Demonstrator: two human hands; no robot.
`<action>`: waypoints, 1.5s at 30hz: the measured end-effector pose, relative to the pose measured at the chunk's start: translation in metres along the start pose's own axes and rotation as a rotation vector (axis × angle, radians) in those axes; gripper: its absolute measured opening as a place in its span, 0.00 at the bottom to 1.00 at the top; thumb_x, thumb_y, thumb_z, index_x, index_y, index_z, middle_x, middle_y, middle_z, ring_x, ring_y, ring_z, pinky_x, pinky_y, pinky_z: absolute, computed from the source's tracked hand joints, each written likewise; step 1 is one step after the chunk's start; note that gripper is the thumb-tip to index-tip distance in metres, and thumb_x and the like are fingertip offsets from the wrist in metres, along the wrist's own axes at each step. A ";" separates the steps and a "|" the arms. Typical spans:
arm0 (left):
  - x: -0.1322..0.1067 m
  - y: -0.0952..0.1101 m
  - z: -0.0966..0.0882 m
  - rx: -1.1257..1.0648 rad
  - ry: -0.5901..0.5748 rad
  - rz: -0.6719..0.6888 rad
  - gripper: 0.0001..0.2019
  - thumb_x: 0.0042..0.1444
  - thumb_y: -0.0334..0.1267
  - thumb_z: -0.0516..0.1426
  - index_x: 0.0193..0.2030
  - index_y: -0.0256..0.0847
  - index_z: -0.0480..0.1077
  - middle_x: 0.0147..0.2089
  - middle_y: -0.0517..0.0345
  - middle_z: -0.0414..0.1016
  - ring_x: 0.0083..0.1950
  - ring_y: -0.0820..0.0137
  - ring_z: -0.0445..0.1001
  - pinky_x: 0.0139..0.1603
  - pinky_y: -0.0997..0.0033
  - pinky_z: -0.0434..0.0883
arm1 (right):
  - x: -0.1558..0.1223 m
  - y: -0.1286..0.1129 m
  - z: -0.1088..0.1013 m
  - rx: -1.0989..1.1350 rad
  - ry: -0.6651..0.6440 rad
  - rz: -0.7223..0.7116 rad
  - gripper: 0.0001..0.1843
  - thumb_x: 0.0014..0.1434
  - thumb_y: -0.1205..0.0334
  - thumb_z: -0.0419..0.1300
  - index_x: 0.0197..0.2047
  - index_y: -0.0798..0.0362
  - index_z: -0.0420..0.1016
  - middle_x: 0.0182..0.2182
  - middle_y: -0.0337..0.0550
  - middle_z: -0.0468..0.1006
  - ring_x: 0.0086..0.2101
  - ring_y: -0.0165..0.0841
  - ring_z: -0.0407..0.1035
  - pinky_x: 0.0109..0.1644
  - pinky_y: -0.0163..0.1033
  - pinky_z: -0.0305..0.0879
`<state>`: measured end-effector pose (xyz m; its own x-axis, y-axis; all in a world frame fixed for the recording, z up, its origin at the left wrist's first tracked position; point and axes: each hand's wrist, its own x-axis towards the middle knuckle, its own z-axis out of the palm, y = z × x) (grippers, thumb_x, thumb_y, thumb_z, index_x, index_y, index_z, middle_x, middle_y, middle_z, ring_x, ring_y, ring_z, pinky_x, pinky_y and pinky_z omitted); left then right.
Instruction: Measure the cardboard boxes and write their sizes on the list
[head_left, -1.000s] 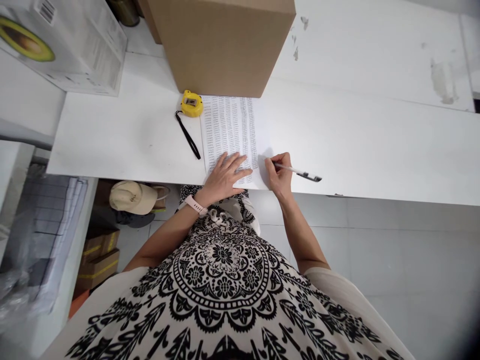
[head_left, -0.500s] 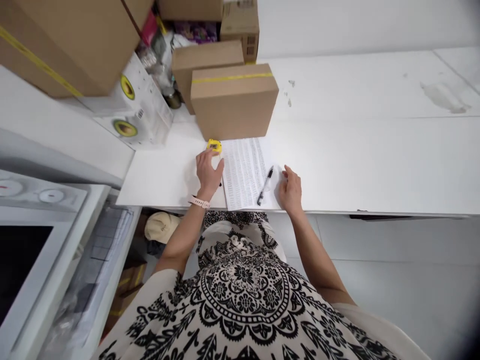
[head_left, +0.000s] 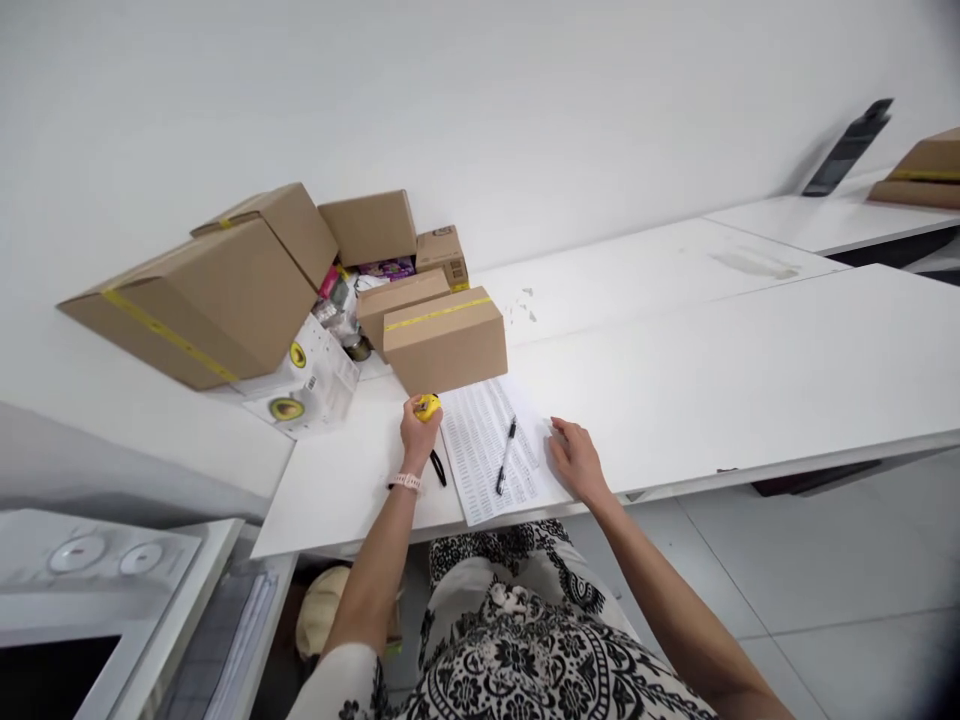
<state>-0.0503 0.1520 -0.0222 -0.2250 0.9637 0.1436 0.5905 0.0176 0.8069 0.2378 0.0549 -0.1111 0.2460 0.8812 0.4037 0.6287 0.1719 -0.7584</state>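
My left hand (head_left: 420, 435) is closed around a yellow tape measure (head_left: 428, 406), just left of a printed sheet (head_left: 480, 450) on the white table. The tape measure's black wrist strap (head_left: 438, 468) hangs down beside the sheet's left edge. On the paper lies a black-and-clear pen (head_left: 506, 457), tilted, its dark end pointing away from me. My right hand (head_left: 576, 458) rests on the tabletop right of the sheet, fingers loosely spread and holding nothing. Behind the paper stands a brown cardboard box (head_left: 446, 350) with yellow tape along its top.
More cardboard boxes (head_left: 225, 300) are stacked at the left on a white carton with avocado pictures (head_left: 322, 375). A dark bottle-like object (head_left: 847, 150) stands at the far right. The table's (head_left: 675, 380) front edge runs close to my body. A white appliance (head_left: 97, 570) is at lower left.
My left hand has gone from touching the tape measure to gripping it, and the black strap now shows. The view has tilted up and turned right. The pen still lies on the sheet.
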 end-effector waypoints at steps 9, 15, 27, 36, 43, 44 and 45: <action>-0.055 0.062 -0.035 -0.522 -0.608 0.337 0.51 0.50 0.43 0.70 0.76 0.49 0.47 0.61 0.47 0.72 0.57 0.61 0.74 0.58 0.61 0.69 | 0.037 -0.109 -0.004 0.673 -0.292 0.040 0.25 0.67 0.44 0.57 0.63 0.45 0.72 0.56 0.49 0.78 0.52 0.40 0.73 0.57 0.51 0.70; -0.059 0.061 -0.049 -0.585 -0.843 0.248 0.51 0.49 0.42 0.71 0.76 0.52 0.49 0.59 0.48 0.73 0.53 0.63 0.74 0.55 0.63 0.69 | 0.044 -0.126 0.005 0.861 -0.463 0.156 0.23 0.61 0.40 0.63 0.49 0.48 0.81 0.46 0.45 0.83 0.45 0.38 0.75 0.53 0.47 0.69; -0.042 0.042 -0.053 -0.349 -0.683 0.178 0.34 0.45 0.41 0.71 0.59 0.44 0.67 0.50 0.53 0.74 0.47 0.65 0.75 0.53 0.63 0.69 | 0.074 -0.091 -0.004 0.881 -0.326 0.223 0.22 0.47 0.43 0.73 0.36 0.50 0.77 0.32 0.38 0.77 0.31 0.30 0.66 0.39 0.40 0.65; 0.059 0.004 -0.095 -0.174 -0.336 0.034 0.37 0.33 0.45 0.71 0.54 0.38 0.71 0.50 0.49 0.78 0.51 0.57 0.77 0.55 0.59 0.71 | 0.187 -0.026 0.025 0.620 -0.043 0.220 0.23 0.46 0.41 0.68 0.34 0.53 0.76 0.34 0.41 0.77 0.36 0.33 0.66 0.44 0.42 0.65; 0.083 0.004 -0.090 -0.181 -0.332 0.019 0.34 0.29 0.45 0.73 0.48 0.38 0.76 0.40 0.55 0.81 0.44 0.60 0.77 0.48 0.62 0.72 | 0.209 -0.024 0.069 0.674 -0.026 0.249 0.28 0.42 0.36 0.68 0.34 0.52 0.74 0.32 0.43 0.80 0.37 0.35 0.70 0.45 0.44 0.68; 0.085 0.005 -0.087 -0.185 -0.337 0.016 0.33 0.29 0.45 0.73 0.47 0.37 0.76 0.39 0.55 0.81 0.43 0.61 0.77 0.47 0.63 0.72 | 0.209 -0.025 0.073 0.682 -0.023 0.256 0.28 0.42 0.36 0.68 0.33 0.52 0.73 0.31 0.43 0.80 0.36 0.35 0.71 0.45 0.44 0.68; 0.086 0.005 -0.085 -0.190 -0.339 0.012 0.33 0.29 0.45 0.73 0.46 0.37 0.77 0.38 0.56 0.81 0.42 0.61 0.77 0.46 0.63 0.71 | 0.209 -0.026 0.075 0.688 -0.018 0.263 0.27 0.42 0.36 0.68 0.33 0.52 0.73 0.30 0.43 0.80 0.36 0.35 0.71 0.44 0.44 0.68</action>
<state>-0.1324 0.2129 0.0428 0.0694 0.9974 -0.0180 0.4307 -0.0136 0.9024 0.2176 0.2676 -0.0451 0.3092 0.9374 0.1602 -0.0555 0.1859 -0.9810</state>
